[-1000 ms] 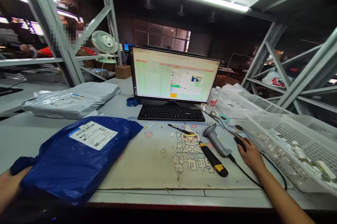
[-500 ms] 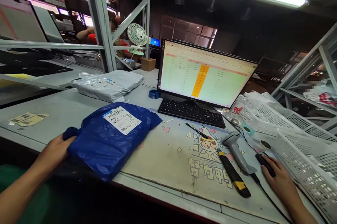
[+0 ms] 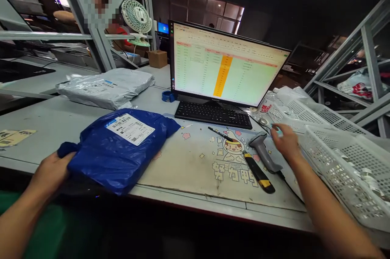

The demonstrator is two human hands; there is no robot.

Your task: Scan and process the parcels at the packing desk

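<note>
A blue plastic mailing bag (image 3: pixel 112 157) with a white shipping label (image 3: pixel 131 129) lies tilted over the table's front edge. My left hand (image 3: pixel 51 171) is closed around its gathered left corner. My right hand (image 3: pixel 287 143) is beyond the barcode scanner (image 3: pixel 265 153), its fingers slightly apart around a small teal roll (image 3: pixel 278 130), which they partly cover. I cannot make out a grip on the roll. A black and yellow utility knife (image 3: pixel 258 173) and a black pen (image 3: pixel 219 134) lie on the printed desk mat (image 3: pixel 183 165).
A monitor (image 3: pixel 198 76) showing a spreadsheet stands behind a black keyboard (image 3: pixel 211 115). White perforated baskets (image 3: pixel 335 169) line the right side. A grey-white parcel (image 3: pixel 106 86) and blue tape roll (image 3: pixel 167 96) lie at the back left. A person is behind the metal frame (image 3: pixel 81 19).
My right hand has left the computer mouse and moved forward to the teal roll. My left hand keeps hold of the blue mailing bag. The camera view has tilted down and shifted right.
</note>
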